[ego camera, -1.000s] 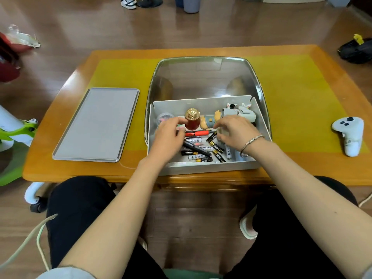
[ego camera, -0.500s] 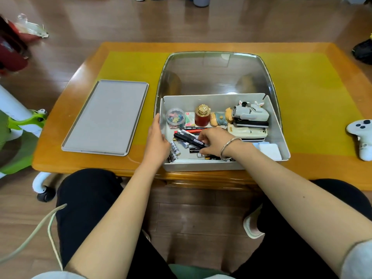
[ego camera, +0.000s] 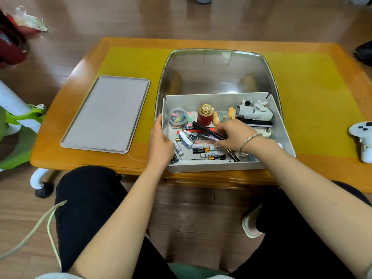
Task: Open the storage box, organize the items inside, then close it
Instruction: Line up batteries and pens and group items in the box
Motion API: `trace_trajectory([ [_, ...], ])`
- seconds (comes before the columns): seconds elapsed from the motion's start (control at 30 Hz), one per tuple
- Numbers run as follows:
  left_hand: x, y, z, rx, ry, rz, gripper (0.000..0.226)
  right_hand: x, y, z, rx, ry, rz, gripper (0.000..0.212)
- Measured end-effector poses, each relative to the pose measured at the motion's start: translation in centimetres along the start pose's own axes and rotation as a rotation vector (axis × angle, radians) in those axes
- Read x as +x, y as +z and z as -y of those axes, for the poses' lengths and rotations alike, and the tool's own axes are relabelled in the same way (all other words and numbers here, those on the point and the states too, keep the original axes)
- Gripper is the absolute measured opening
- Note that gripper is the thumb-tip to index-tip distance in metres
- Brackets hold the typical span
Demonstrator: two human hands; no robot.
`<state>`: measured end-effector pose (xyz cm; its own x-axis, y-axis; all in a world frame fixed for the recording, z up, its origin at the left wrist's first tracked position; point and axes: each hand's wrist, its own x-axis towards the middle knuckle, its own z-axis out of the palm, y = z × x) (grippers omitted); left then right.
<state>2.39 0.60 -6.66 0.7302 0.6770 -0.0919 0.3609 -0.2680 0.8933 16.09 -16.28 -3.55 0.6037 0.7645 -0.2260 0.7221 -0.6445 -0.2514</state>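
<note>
Storage box (ego camera: 279, 125) stands open at the desk's (ego camera: 90, 164) near edge. Left hand (ego camera: 161, 140) grips the box's left wall with curled fingers. Right hand (ego camera: 234, 134), inside the box, pinches a black pen (ego camera: 207, 129) above loose batteries (ego camera: 209, 153).

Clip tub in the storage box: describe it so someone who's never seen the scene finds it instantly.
Start at the open grey storage box in the middle of the wooden table. Look in its far-left corner, just beyond the left hand. The clip tub is the only round, clear container there, filled with small multicoloured clips, left of the red bottle with a gold cap.
</note>
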Motion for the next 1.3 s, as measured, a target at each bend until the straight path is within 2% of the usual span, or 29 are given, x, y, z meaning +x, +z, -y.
trace_trajectory([
  [0.07,0.0,0.0,0.1,-0.011,-0.003,0.000,0.076,-0.2,0.0,0.2,-0.017,0.006,-0.016,0.051],
  [0.1,0.0,0.0,0.1,-0.017,-0.003,-0.001,0.076,-0.2,0.1,0.6,-0.023,-0.020,0.017,0.056],
  [0.27,0.1,0.1,0.2,-0.008,0.010,-0.021,0.074,0.2,0.1,2.7,0.068,-0.159,0.284,0.018],
  [0.4,0.1,0.2,0.2,-0.013,0.022,-0.033,0.071,0.5,-0.7,3.7,0.219,-0.182,0.395,0.019],
  [0.53,0.3,0.3,0.4,-0.010,0.023,-0.036,0.071,0.5,-0.4,3.9,0.120,-0.160,0.434,0.017],
  [0.73,0.3,0.3,0.5,-0.032,0.017,-0.035,0.072,0.7,1.0,3.8,-0.021,-0.184,0.325,0.020],
  [0.9,0.3,0.2,0.6,-0.023,0.014,-0.035,0.073,-0.3,0.5,2.9,0.154,-0.148,0.237,0.022],
  [1.0,0.3,0.1,0.6,-0.028,0.017,-0.023,0.074,-1.5,-1.3,0.7,0.197,-0.049,0.058,0.026],
  [1.1,0.2,0.0,0.6,-0.045,0.014,-0.021,0.072,-2.8,-3.2,-2.3,0.087,0.105,-0.081,0.023],
  [1.2,0.2,0.1,0.5,-0.049,0.007,-0.028,0.072,-3.7,-3.9,-4.4,-0.073,0.267,-0.098,0.010],
  [1.3,0.2,0.1,0.5,-0.047,0.006,-0.030,0.072,-4.1,-3.5,-4.7,-0.172,0.355,-0.087,0.015],
])
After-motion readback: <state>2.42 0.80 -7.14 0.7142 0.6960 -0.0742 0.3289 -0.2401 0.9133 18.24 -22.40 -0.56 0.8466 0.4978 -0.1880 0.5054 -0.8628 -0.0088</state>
